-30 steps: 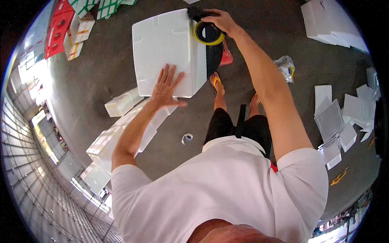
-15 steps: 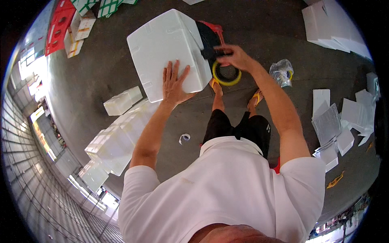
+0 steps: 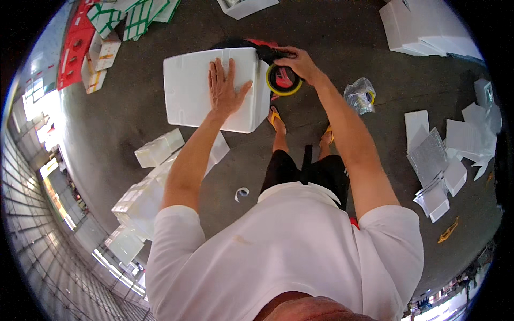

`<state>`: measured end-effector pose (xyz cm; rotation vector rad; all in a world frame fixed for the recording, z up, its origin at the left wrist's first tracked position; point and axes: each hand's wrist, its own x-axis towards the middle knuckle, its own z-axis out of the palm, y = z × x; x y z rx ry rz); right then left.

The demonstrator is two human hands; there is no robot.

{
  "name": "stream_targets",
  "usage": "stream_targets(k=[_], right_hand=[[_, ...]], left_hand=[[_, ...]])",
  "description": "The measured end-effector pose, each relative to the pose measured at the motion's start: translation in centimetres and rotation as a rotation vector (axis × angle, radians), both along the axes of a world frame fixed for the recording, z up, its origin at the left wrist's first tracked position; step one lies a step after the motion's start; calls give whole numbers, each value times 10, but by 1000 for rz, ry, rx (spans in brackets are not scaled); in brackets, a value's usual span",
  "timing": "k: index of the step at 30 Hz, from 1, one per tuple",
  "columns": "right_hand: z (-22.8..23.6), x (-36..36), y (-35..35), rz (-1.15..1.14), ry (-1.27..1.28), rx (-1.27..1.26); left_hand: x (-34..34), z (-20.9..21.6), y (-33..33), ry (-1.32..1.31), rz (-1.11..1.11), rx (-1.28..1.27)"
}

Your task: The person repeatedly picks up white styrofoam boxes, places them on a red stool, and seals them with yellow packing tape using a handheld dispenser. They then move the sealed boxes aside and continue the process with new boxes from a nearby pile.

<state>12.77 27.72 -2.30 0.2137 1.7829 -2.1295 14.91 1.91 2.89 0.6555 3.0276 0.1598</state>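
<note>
The left hand (image 3: 225,85) lies open and flat on the foam box (image 3: 214,88). The right hand (image 3: 300,64) grips the tape roll (image 3: 282,80) at the box's right edge. Best to press firmly and keep the tape tight.

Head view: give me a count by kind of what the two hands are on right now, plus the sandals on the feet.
White foam box under the left hand: 1
Yellow tape roll in the right hand: 1
Orange sandals: 2
Total: 4
</note>
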Motion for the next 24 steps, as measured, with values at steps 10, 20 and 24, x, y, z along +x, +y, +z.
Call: stream_targets(k=[10,20,24], right_hand=[[41,99,24,324,-163,-31],[11,13,-32,-195,-132,-160],[-22,-69,-13,-87,103,125]], left_hand=[[-24,-9,19,66,392,93],[-50,-17,-25,91,165,7],[13,-15,-21,26,12,79]])
